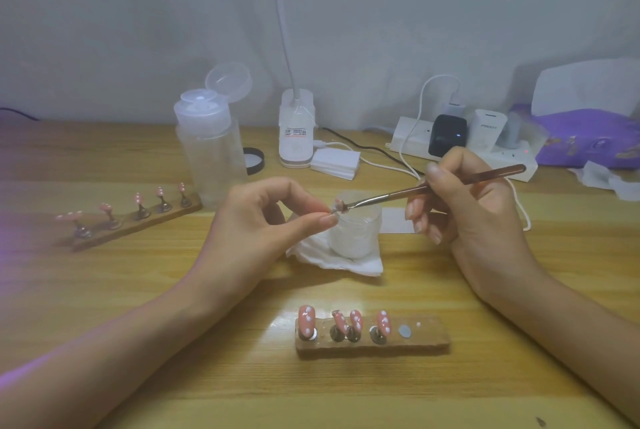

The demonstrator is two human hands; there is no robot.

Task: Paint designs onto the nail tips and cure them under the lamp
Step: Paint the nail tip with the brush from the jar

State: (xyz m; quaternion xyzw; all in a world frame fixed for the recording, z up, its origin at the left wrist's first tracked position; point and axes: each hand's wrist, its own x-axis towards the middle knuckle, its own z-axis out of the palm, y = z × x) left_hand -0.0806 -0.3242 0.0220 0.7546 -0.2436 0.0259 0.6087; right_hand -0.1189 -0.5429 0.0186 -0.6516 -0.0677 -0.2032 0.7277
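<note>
My left hand pinches a small pink nail tip on its stand between thumb and forefinger, above a frosted jar. My right hand holds a brown-handled nail brush, whose tip touches that nail tip. In front of me lies a wooden holder with several pink, white-dotted nail tips and one bare metal spot. A second wooden holder at the left carries several more pink tips. The white lamp base stands at the back centre.
The jar sits on a white tissue. A clear pump bottle with its lid flipped open stands left of the lamp, a black-rimmed lid beside it. White pads, a power strip with chargers and a purple packet lie at the back right.
</note>
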